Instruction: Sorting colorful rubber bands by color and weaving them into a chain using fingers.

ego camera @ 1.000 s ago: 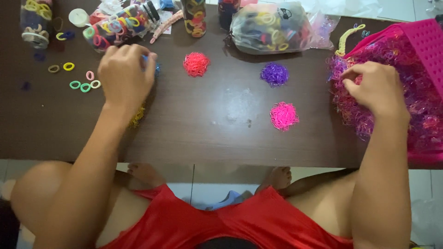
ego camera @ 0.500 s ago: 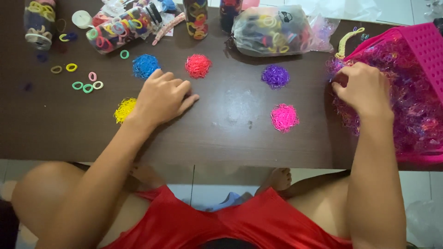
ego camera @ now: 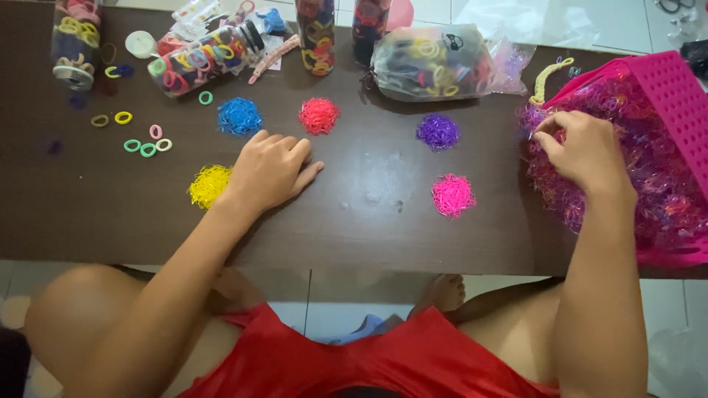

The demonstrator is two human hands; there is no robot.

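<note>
My left hand (ego camera: 271,171) flat and empty on the table (ego camera: 383,221), yellow pile (ego camera: 209,184) just beside, bare tabletop to its right, my right hand (ego camera: 582,151) pinching mixed bands (ego camera: 664,199) at the pink basket (ego camera: 675,85) rim.

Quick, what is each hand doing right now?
Left hand: open, resting flat on the table, holding nothing.
Right hand: fingers pinched in the mixed bands in the pink basket.

Our dark brown table (ego camera: 369,221), on it our blue pile (ego camera: 239,116), red pile (ego camera: 318,116), purple pile (ego camera: 438,132), pink pile (ego camera: 453,195), yellow pile (ego camera: 209,185), loose rings (ego camera: 144,144), clear bag (ego camera: 431,63), pink basket (ego camera: 667,96).
</note>
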